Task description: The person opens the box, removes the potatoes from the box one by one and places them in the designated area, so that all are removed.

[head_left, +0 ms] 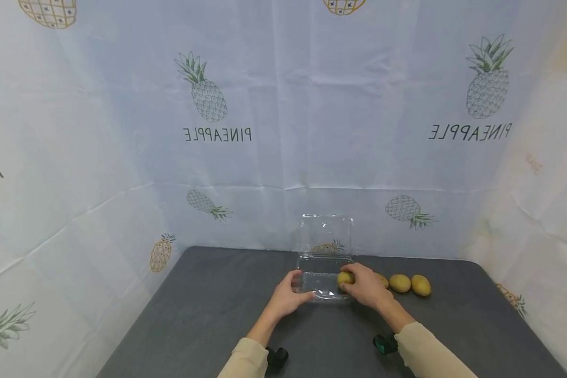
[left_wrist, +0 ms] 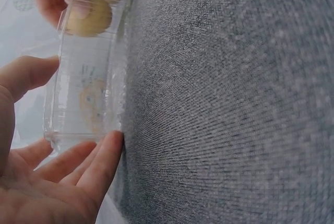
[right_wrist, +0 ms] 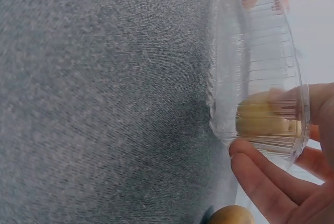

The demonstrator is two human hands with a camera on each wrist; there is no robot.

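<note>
A clear plastic clamshell box (head_left: 323, 286) lies on the dark table with its lid (head_left: 326, 233) raised at the back. My left hand (head_left: 287, 299) is at its left front corner. In the left wrist view, that hand's fairly straight fingers touch the end wall, with the thumb by the rim. My right hand (head_left: 365, 286) reaches over the right end and holds a yellow potato (head_left: 345, 278) inside the box. Through the clear wall the potato (right_wrist: 258, 114) shows against the thumb, while other fingers stay outside. Whether it rests on the bottom, I cannot tell.
Right of the box, several potatoes (head_left: 399, 283) lie in a row, one partly hidden behind my right hand. A pineapple-print curtain (head_left: 283, 131) hangs behind the table and at both sides. The dark table (head_left: 208, 315) extends left of the box.
</note>
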